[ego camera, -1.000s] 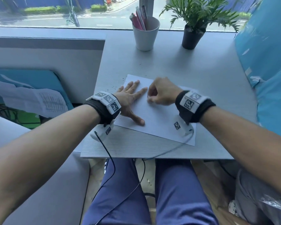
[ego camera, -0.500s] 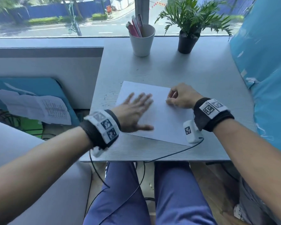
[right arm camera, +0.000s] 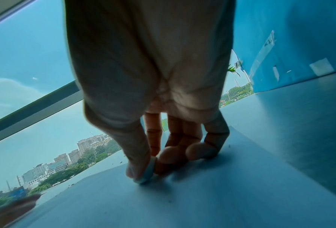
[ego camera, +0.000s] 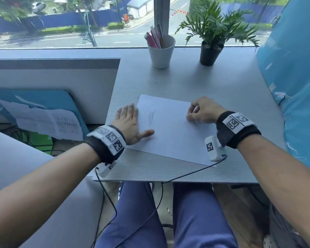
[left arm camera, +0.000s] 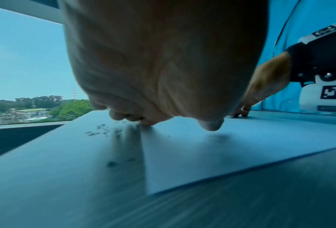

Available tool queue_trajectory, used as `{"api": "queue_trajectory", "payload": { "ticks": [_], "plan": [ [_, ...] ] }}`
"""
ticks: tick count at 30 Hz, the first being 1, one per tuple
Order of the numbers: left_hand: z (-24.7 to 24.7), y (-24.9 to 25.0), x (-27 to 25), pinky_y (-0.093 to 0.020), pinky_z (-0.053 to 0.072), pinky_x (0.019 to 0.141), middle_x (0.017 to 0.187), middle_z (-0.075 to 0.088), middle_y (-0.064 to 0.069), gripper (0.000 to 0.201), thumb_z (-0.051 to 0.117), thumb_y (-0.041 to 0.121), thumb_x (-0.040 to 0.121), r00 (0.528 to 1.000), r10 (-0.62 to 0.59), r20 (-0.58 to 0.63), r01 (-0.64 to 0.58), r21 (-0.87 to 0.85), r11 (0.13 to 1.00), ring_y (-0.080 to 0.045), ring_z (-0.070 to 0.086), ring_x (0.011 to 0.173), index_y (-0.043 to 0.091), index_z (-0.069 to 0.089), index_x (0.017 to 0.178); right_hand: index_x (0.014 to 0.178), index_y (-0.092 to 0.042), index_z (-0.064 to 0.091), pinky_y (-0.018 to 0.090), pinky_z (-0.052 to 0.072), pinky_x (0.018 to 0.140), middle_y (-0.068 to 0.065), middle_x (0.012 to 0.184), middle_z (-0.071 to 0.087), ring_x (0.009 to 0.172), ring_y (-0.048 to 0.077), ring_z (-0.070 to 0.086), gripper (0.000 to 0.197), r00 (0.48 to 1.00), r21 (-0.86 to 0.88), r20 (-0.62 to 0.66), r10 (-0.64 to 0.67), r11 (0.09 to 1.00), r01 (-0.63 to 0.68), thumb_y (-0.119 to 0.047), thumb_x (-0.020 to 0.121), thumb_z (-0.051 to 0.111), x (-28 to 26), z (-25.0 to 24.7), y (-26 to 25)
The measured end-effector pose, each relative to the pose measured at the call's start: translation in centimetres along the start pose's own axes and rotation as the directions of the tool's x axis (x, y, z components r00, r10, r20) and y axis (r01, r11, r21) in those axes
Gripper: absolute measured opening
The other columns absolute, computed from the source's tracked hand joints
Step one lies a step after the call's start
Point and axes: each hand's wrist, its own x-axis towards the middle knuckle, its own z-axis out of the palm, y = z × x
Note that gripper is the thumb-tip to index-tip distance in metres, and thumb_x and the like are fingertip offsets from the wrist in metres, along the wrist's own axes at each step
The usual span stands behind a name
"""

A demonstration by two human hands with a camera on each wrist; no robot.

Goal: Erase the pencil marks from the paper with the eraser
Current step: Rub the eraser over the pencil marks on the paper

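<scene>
A white sheet of paper (ego camera: pixel 172 129) lies on the grey table (ego camera: pixel 204 83), with faint pencil marks (ego camera: pixel 151 117) near its left side. My left hand (ego camera: pixel 131 122) lies flat with straight fingers over the sheet's left edge, thumb on the paper. My right hand (ego camera: pixel 200 111) sits at the sheet's right edge, fingers curled. In the right wrist view its thumb and fingers pinch a small white eraser (right arm camera: pixel 148 171) whose lower end touches the paper (right arm camera: pixel 182 200). In the left wrist view dark eraser crumbs (left arm camera: pixel 104 131) lie on the table beside the paper (left arm camera: pixel 212 154).
A white cup (ego camera: pixel 161 52) of pens and a potted plant (ego camera: pixel 211 40) stand at the table's far edge by the window. A blue panel (ego camera: pixel 293 77) borders the right side. Cables hang off the front edge over my lap.
My left hand has swept leftward across the paper to its left edge, uncovering the pencil marks. My right hand has moved right with the eraser to the sheet's right edge.
</scene>
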Motion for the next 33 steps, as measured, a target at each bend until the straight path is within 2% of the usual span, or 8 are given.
{"api": "queue_trajectory", "payload": {
  "ticks": [3, 6, 10, 15, 18, 23, 30, 33],
  "plan": [
    [-0.1, 3.6, -0.8, -0.045, -0.013, 0.122, 0.162, -0.027, -0.005, 0.107, 0.019, 0.084, 0.085, 0.936, 0.337, -0.105, -0.333, 0.048, 0.942, -0.024, -0.023, 0.150, 0.013, -0.017, 0.157, 0.080, -0.018, 0.072, 0.025, 0.044, 0.074, -0.002, 0.084, 0.065, 0.079, 0.015, 0.058, 0.008, 1.000, -0.012, -0.004, -0.008, 1.000, 0.008, -0.024, 0.081, 0.076, 0.1, 0.0, 0.0],
    [0.7, 7.4, -2.0, -0.041, -0.016, 0.121, 0.163, -0.023, 0.004, 0.096, 0.024, 0.077, 0.089, 0.790, 0.609, 0.067, -0.612, 0.022, 0.791, -0.016, -0.023, 0.149, 0.022, -0.013, 0.158, 0.075, -0.021, 0.070, 0.025, 0.045, 0.075, -0.001, 0.081, 0.066, 0.076, 0.016, 0.058, 0.008, 1.000, -0.014, 0.011, -0.008, 1.000, 0.008, -0.025, 0.080, 0.076, 0.4, 0.1, 0.1],
    [0.4, 5.0, 0.6, -0.047, -0.009, 0.123, 0.162, -0.025, 0.005, 0.095, 0.032, 0.074, 0.091, 0.855, 0.515, 0.061, -0.511, -0.072, 0.857, -0.015, -0.023, 0.149, 0.026, -0.015, 0.157, 0.074, -0.019, 0.070, 0.026, 0.047, 0.077, -0.001, 0.079, 0.065, 0.072, 0.015, 0.056, 0.010, 1.000, 0.017, 0.013, -0.004, 1.000, 0.004, -0.024, 0.079, 0.077, 0.4, 0.0, 0.1],
    [-1.6, -1.3, 3.3, -0.043, -0.013, 0.122, 0.161, -0.030, 0.007, 0.138, 0.062, 0.086, 0.065, 0.958, 0.283, 0.056, -0.272, -0.154, 0.950, -0.012, -0.027, 0.148, 0.024, -0.022, 0.156, 0.081, -0.015, 0.071, 0.025, 0.042, 0.074, -0.003, 0.081, 0.062, 0.077, 0.016, 0.057, 0.009, 1.000, -0.019, 0.026, -0.004, 1.000, 0.005, -0.023, 0.081, 0.076, 0.3, -0.3, -0.1],
    [-1.6, -1.9, 3.6, -0.040, -0.016, 0.121, 0.161, -0.030, 0.009, 0.151, 0.069, 0.088, 0.053, 0.967, 0.249, 0.057, -0.235, -0.188, 0.954, -0.009, -0.029, 0.146, 0.024, -0.022, 0.155, 0.087, -0.011, 0.073, 0.022, 0.041, 0.071, 0.000, 0.087, 0.064, 0.083, 0.015, 0.057, 0.011, 0.997, -0.162, 0.040, -0.060, 0.985, 0.066, -0.021, 0.081, 0.076, 0.2, -0.6, -1.7],
    [-1.3, -2.0, 4.1, -0.042, -0.016, 0.121, 0.160, -0.031, 0.009, 0.159, 0.068, 0.092, 0.044, 0.976, 0.213, 0.036, -0.202, -0.198, 0.959, -0.010, -0.033, 0.145, 0.023, -0.024, 0.155, 0.082, -0.017, 0.076, 0.011, 0.043, 0.055, -0.004, 0.074, 0.070, 0.067, 0.006, 0.063, 0.010, 0.971, -0.037, 0.010, -0.240, 0.970, 0.240, -0.024, 0.077, 0.081, 1.6, 1.5, -7.2],
    [-1.3, -1.9, 4.1, -0.044, -0.016, 0.121, 0.161, -0.031, 0.007, 0.158, 0.071, 0.089, 0.047, 0.975, 0.222, 0.031, -0.212, -0.195, 0.958, -0.012, -0.032, 0.146, 0.023, -0.024, 0.155, 0.089, -0.013, 0.078, 0.018, 0.044, 0.073, 0.001, 0.086, 0.072, 0.086, 0.014, 0.063, 0.013, 0.959, -0.109, -0.140, -0.247, 0.966, 0.233, -0.022, 0.082, 0.073, 5.1, 3.1, -9.3],
    [-1.2, -1.9, 4.1, -0.043, -0.016, 0.121, 0.161, -0.031, 0.008, 0.158, 0.071, 0.089, 0.047, 0.973, 0.229, 0.032, -0.218, -0.199, 0.955, -0.012, -0.031, 0.146, 0.022, -0.023, 0.155, 0.088, -0.015, 0.078, 0.015, 0.042, 0.062, -0.001, 0.082, 0.072, 0.075, 0.010, 0.063, 0.012, 0.952, -0.151, 0.010, -0.305, 0.941, 0.303, -0.021, 0.081, 0.073, 4.1, 3.7, -9.3]
  ]
}}
